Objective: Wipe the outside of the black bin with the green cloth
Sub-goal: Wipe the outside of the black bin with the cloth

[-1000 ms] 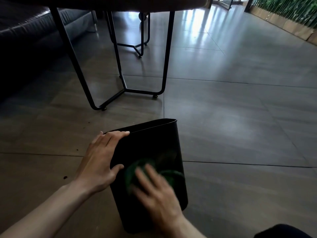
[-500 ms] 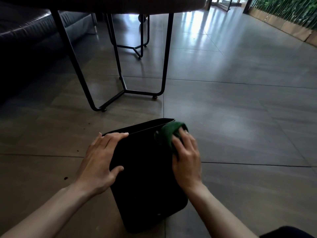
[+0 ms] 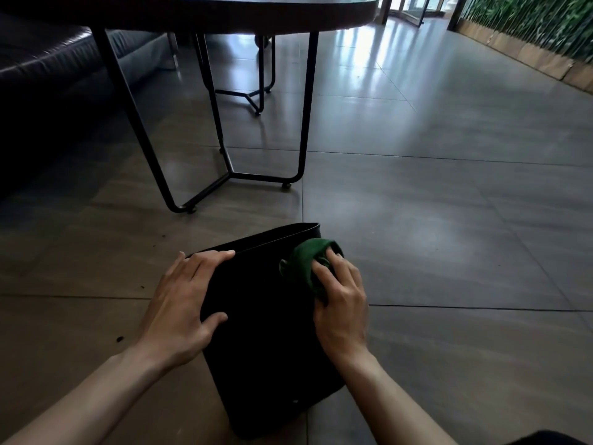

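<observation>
Green cloth (image 3: 306,266) on black bin (image 3: 266,332) — upper right

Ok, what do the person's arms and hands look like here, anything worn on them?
Both forearms are bare right to the frame edge: no sleeves in view. The left hand and right hand wear no gloves, and no rings, watch or wristbands show.

This looks like a lounge or lobby, a place to sit and wait. A big floor (image 3: 417,220) of wide grey tiles fills most of the frame and shines near the top. A dark round table (image 3: 199,11) on thin black metal legs stands at the upper middle. A dark sofa (image 3: 48,59) sits at the upper left. A wall of green plants (image 3: 529,27) runs along the upper right.
</observation>
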A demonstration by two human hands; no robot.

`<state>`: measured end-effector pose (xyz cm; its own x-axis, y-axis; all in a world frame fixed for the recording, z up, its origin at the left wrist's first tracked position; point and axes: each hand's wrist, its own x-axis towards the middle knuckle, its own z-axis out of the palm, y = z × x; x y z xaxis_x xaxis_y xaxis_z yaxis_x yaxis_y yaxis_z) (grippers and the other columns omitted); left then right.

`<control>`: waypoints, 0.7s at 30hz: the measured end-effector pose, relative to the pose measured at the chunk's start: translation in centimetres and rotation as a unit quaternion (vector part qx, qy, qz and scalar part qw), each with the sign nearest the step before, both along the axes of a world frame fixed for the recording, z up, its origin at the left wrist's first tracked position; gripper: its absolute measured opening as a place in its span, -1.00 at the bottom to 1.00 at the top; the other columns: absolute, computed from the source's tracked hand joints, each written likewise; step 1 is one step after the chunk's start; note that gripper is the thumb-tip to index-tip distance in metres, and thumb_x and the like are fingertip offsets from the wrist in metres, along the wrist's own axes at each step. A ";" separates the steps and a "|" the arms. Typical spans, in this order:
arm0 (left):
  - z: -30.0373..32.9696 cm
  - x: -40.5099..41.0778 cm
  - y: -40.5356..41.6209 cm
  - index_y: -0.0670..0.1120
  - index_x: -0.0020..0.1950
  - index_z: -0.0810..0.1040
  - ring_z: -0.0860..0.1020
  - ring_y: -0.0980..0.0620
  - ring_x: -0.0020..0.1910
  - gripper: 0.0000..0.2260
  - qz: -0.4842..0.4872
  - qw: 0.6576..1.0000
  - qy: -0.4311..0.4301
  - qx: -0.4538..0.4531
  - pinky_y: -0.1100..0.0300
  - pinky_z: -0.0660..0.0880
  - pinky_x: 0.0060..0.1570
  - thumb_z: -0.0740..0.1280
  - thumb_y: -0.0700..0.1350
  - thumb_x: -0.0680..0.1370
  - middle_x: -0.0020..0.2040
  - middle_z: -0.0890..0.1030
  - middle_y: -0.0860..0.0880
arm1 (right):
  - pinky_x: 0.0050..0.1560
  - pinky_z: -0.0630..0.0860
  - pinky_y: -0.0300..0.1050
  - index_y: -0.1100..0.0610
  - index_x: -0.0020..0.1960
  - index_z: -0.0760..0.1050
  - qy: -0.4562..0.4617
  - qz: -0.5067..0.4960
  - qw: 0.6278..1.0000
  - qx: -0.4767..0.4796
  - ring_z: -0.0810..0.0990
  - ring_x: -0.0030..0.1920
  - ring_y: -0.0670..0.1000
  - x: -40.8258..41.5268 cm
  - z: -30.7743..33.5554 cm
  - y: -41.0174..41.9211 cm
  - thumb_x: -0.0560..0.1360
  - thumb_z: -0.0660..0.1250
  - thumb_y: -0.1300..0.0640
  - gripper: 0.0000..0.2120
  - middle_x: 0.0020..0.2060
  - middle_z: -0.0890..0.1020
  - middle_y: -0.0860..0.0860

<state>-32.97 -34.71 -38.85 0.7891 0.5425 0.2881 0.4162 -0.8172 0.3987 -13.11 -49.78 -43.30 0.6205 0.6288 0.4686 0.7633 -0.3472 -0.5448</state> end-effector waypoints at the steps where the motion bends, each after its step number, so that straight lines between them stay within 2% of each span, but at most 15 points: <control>1: 0.0 0.0 0.0 0.11 0.52 0.28 0.37 0.07 0.44 -0.08 0.000 1.000 -0.001 -0.001 -0.02 0.07 0.56 0.62 -0.14 0.24 0.40 0.41 0.15 | 0.19 0.58 0.04 0.12 0.24 0.65 0.009 -0.007 1.000 0.005 0.54 0.34 0.22 -0.1 -0.2 0.2 0.32 0.48 0.49 -0.46 0.36 0.58 0.09; 5: 0.0 -0.1 0.0 0.12 0.52 0.27 0.36 0.10 0.44 -0.07 0.003 1.000 -0.001 0.001 0.02 0.03 0.57 0.63 -0.13 0.24 0.40 0.40 0.17 | 0.21 0.54 -0.01 0.15 0.24 0.63 0.100 -0.060 0.993 -0.002 0.59 0.24 0.22 -2.3 -3.6 -2.3 0.32 0.51 0.43 -0.49 0.30 0.60 0.09; 9: -0.2 0.0 0.0 0.15 0.52 0.25 0.36 0.10 0.44 -0.06 0.003 1.000 -0.007 -0.005 0.06 -0.02 0.57 0.62 -0.13 0.24 0.40 0.38 0.19 | 0.08 0.57 -0.01 0.13 0.20 0.63 0.141 -0.093 0.985 -0.021 0.64 0.10 0.20 -2.7 -3.9 -4.1 0.35 0.51 0.34 -0.57 0.17 0.62 0.04; 13: -0.3 0.0 -0.1 0.15 0.52 0.24 0.35 0.13 0.44 -0.06 -0.003 1.000 -0.006 -0.003 0.17 -0.09 0.56 0.62 -0.13 0.23 0.39 0.37 0.21 | 0.20 0.54 -0.01 0.13 0.25 0.63 0.105 -0.067 0.992 0.009 0.58 0.22 0.16 -1.0 0.6 0.0 0.40 0.49 0.35 -0.56 0.27 0.61 0.04; 15: -0.2 0.0 -0.2 0.15 0.51 0.25 0.35 0.12 0.44 -0.06 0.001 1.000 -0.003 -0.004 0.17 -0.08 0.56 0.62 -0.13 0.23 0.39 0.37 0.21 | 0.19 0.54 -0.01 0.11 0.29 0.61 0.100 -0.055 0.993 0.008 0.53 0.28 0.14 -1.5 1.4 1.0 0.41 0.48 0.35 -0.54 0.32 0.57 0.03; 18: -0.2 0.0 -0.3 0.15 0.51 0.25 0.36 0.10 0.44 -0.07 0.004 1.000 -0.005 0.000 0.07 -0.01 0.57 0.62 -0.13 0.23 0.38 0.39 0.19 | 0.05 0.57 0.04 0.13 0.23 0.60 0.098 -0.097 0.990 -0.026 0.55 0.23 0.20 -3.9 -0.6 -1.0 0.35 0.51 0.38 -0.53 0.27 0.56 0.07; 20: -0.3 0.1 -0.2 0.15 0.51 0.25 0.36 0.09 0.44 -0.07 0.006 1.000 0.001 -0.002 0.01 0.02 0.58 0.62 -0.13 0.24 0.39 0.39 0.17 | -0.10 0.63 0.13 0.12 0.14 0.63 0.108 -0.112 0.984 -0.088 0.60 0.15 0.26 -6.4 -3.0 -3.2 0.19 0.57 0.39 -0.45 0.20 0.58 0.13; 21: -0.3 0.2 -0.1 0.14 0.51 0.25 0.36 0.07 0.44 -0.07 0.007 1.000 0.002 -0.001 -0.01 0.03 0.58 0.62 -0.12 0.24 0.39 0.40 0.16 | -0.22 0.65 0.12 0.11 0.07 0.65 0.097 -0.078 0.985 -0.120 0.64 0.07 0.28 -7.8 -4.0 -4.1 0.09 0.60 0.37 -0.43 0.13 0.61 0.16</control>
<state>-32.81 -34.79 -39.14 0.7820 0.5549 0.2838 0.4299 -0.8100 0.3989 -20.94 -53.91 -47.28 0.7820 0.5964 0.1811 0.5796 -0.5890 -0.5631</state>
